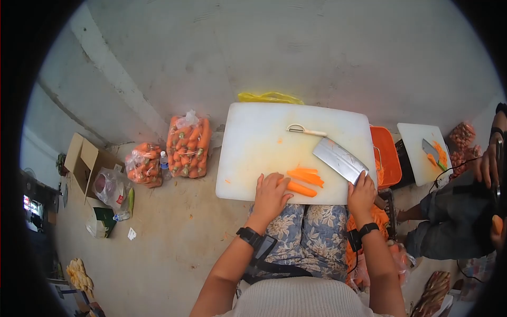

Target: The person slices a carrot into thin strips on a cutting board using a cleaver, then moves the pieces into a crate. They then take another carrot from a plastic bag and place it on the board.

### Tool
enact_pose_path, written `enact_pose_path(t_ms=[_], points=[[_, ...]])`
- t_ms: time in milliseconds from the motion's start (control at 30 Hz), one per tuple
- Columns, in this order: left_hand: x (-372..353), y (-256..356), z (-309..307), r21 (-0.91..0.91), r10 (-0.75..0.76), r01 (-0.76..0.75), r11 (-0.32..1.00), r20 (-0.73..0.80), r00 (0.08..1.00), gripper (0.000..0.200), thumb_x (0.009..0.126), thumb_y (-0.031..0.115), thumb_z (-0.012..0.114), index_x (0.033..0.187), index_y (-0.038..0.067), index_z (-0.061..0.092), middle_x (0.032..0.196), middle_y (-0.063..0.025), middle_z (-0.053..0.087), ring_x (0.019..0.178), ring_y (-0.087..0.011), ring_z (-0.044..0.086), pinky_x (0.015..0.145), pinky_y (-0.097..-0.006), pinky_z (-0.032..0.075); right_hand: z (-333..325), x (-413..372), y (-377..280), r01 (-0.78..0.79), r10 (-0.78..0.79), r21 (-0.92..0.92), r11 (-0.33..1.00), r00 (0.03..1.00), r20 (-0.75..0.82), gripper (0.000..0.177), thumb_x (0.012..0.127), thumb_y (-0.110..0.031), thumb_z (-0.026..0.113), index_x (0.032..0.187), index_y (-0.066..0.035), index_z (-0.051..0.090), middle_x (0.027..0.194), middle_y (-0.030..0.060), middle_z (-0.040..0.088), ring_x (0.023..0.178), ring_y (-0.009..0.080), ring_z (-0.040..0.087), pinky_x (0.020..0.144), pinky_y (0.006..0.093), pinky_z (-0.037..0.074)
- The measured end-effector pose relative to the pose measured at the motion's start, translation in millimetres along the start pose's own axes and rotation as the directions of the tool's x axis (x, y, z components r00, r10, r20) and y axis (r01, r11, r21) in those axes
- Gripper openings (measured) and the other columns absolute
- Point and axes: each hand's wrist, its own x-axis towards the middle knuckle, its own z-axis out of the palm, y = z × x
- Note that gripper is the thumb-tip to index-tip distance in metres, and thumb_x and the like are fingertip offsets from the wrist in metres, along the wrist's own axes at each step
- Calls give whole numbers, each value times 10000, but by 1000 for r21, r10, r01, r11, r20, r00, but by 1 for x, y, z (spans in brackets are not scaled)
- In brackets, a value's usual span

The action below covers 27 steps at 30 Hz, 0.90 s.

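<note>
On the white cutting board [253,153], my left hand [272,194] has its fingers closed round one end of a peeled carrot [302,188]. Several carrot slices [306,176] lie just beyond that carrot. My right hand [362,194] grips the cleaver [339,158] near its handle; the broad blade lies over the board's right part, tip pointing up and left. A peeler [307,130] with a white handle rests near the board's far side, close to the blade's top corner.
Bags of carrots [188,145] and a cardboard box [91,164] stand on the floor at left. An orange basket [385,157] is right of the board. Further right, a co-worker [449,211] stands beside another board [414,141] with a knife and carrot pieces.
</note>
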Motion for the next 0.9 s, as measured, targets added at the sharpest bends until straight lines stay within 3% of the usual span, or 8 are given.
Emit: enact_pose_path(t_ms=[167, 300, 400, 467, 567, 600, 667, 900], points=[[1, -3, 3, -98, -76, 83, 992, 81, 994, 359, 740, 212, 765, 1048, 64, 657, 987, -99, 563, 998, -304, 537, 933, -435, 426, -4, -3, -2, -10, 10, 1, 1000, 1000, 7, 647, 933, -349, 559, 1414, 38, 368, 1353, 274, 447, 1253, 408, 433, 1003, 527, 357], [-3, -19, -27, -108, -25, 28, 994, 29, 999, 363, 737, 194, 765, 1045, 48, 640, 973, -113, 557, 973, -316, 541, 851, -405, 446, -1, -1, -3, -32, 32, 10, 999, 999, 19, 647, 931, -345, 562, 1414, 39, 367, 1352, 276, 446, 1253, 411, 432, 1005, 528, 352], [4, -30, -54, -141, -50, 43, 989, -51, 997, 353, 762, 183, 747, 1059, 36, 625, 974, -123, 560, 964, -328, 543, 834, -406, 449, 3, -4, 0, 3, -3, -2, 1000, 1000, -23, 645, 929, -340, 563, 1412, 41, 369, 1350, 275, 448, 1251, 410, 433, 1006, 525, 349], [16, -40, -62, -107, -115, 92, 990, -237, 965, 348, 789, 179, 728, 1081, 30, 610, 974, -132, 563, 958, -336, 545, 826, -403, 445, 2, -2, 1, 10, -11, -8, 1000, 999, -39, 644, 927, -337, 565, 1411, 40, 371, 1349, 271, 450, 1251, 406, 434, 1006, 521, 349], [35, -53, -53, 1, -247, 252, 968, -199, 948, 340, 798, 170, 716, 1098, 48, 611, 1020, -113, 565, 990, -315, 537, 894, -438, 426, 2, -1, 1, 6, -6, -11, 1000, 999, -41, 648, 925, -336, 567, 1414, 40, 369, 1350, 266, 452, 1252, 404, 434, 1008, 518, 350], [34, -61, -39, -1, -245, 250, 968, -197, 949, 340, 798, 170, 716, 1098, 48, 611, 1020, -113, 565, 990, -315, 537, 894, -438, 426, 2, -1, 0, 3, -3, -13, 1000, 999, -41, 648, 925, -336, 567, 1414, 40, 369, 1350, 266, 452, 1252, 404, 434, 1008, 518, 350], [33, -73, -8, 189, -130, 169, 967, -205, 970, 355, 808, 157, 701, 1136, 60, 606, 1071, -103, 563, 1064, -310, 515, 970, -491, 376, -1, -3, -1, -7, 6, -15, 1000, 1000, -17, 656, 922, -340, 568, 1419, 37, 366, 1359, 264, 449, 1257, 401, 432, 1016, 512, 347], [25, -73, 1, 180, -177, 208, 961, -175, 969, 460, 817, 157, 688, 1246, 54, 558, 1149, -112, 553, 1180, -299, 474, 1064, -520, 299, -4, -1, -1, -7, 7, 8, 1000, 1000, 7, 675, 909, -347, 577, 1412, 53, 368, 1373, 267, 440, 1274, 402, 419, 1027, 510, 340]])
